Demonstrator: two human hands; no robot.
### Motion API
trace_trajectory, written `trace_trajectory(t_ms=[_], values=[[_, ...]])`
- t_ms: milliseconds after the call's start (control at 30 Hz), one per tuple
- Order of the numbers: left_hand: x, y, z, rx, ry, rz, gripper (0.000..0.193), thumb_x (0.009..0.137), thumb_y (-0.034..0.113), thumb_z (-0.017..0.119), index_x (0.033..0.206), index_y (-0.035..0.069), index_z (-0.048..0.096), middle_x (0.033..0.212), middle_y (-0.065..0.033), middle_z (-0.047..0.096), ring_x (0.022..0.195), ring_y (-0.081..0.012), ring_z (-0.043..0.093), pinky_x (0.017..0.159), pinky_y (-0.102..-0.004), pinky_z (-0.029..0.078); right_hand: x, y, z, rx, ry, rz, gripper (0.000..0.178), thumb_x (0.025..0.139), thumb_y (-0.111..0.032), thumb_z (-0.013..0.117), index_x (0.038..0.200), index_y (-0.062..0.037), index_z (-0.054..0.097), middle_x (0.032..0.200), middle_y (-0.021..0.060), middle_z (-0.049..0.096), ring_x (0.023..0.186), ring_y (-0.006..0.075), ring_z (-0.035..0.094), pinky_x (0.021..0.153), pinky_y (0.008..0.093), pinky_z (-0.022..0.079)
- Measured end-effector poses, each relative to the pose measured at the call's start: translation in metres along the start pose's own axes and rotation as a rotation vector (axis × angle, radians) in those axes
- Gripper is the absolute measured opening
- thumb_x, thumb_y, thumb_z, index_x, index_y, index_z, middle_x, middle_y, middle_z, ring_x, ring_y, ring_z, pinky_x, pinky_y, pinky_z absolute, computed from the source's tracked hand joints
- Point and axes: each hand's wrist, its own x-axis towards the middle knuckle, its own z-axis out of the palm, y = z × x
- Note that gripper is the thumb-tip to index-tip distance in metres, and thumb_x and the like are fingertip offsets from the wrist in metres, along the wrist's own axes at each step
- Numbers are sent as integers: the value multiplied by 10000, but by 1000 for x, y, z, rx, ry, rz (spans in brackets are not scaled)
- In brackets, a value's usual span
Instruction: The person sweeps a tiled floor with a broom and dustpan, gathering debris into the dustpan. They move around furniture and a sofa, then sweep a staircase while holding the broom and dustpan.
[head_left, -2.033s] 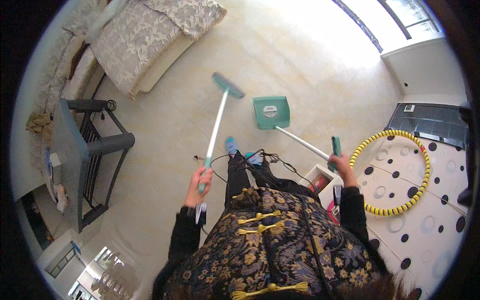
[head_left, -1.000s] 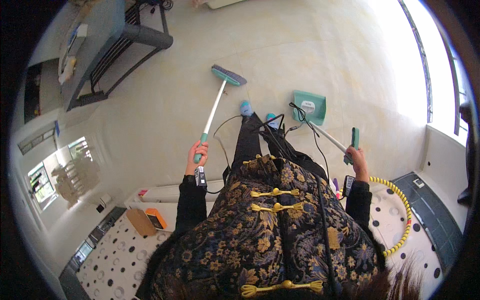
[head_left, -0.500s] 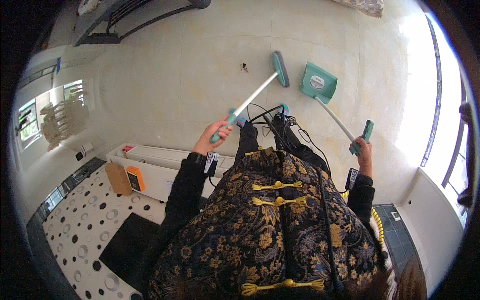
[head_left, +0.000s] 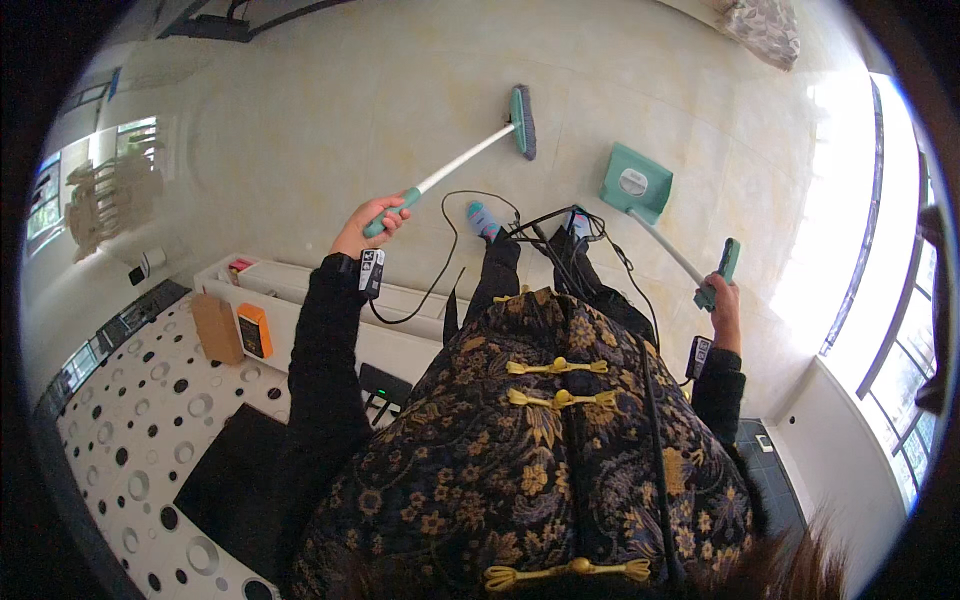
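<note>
My left hand (head_left: 367, 228) is closed round the green grip of a broom (head_left: 462, 162), whose white pole slants up to the right. The broom head (head_left: 522, 123), green with grey bristles, rests on the tiled floor beyond my feet. A small dark patch shows beside the head's left edge; I cannot tell what it is. To the right, a green dustpan (head_left: 652, 185) lies on the floor, its open mouth facing away from me. My right hand (head_left: 726, 306) grips its green handle at the top of the white stick. A gap of bare floor separates broom head and dustpan.
Black cables (head_left: 446, 215) loop round my legs and socked feet (head_left: 482, 219). A long white cabinet (head_left: 300, 335) stands at the left, with an orange box (head_left: 255, 330) beside it. Dark furniture is at the far left, patterned cloth (head_left: 765, 28) at the far right, windows on the right.
My left hand and the broom have moved left, the head now where the dark crumbs lay; the crumbs no longer show as a separate pile. The dustpan and my right hand have barely moved.
</note>
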Motion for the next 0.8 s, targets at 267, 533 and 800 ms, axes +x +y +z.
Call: trace_trajectory(t_ms=[267, 533, 800], values=[[-22, -19, -6, 210, -19, -36, 572, 861, 87, 478, 1369, 178, 232, 777, -56, 456, 478, -18, 360, 353, -119, 341, 8, -12, 14, -142, -119, 17, 148, 708, -141, 566, 774, -15, 523, 641, 47, 516, 526, 152, 524, 496, 279, 438], [-26, 9, 19, 821, 52, -89, 589, 800, 80, 506, 1351, 106, 300, 695, -19, 484, 436, -21, 367, 351, -144, 332, 26, -26, 40, -427, -248, -64, 128, 685, -149, 586, 704, -28, 549, 596, 22, 507, 535, 117, 495, 496, 261, 393], [-2, 45, 58, 1185, 157, -50, 597, 756, 75, 502, 1332, 125, 352, 623, 6, 458, 427, -51, 393, 355, -185, 340, 28, -32, 71, -667, -378, -79, 89, 677, -131, 567, 648, -57, 530, 553, -11, 483, 471, 86, 432, 452, 248, 347]])
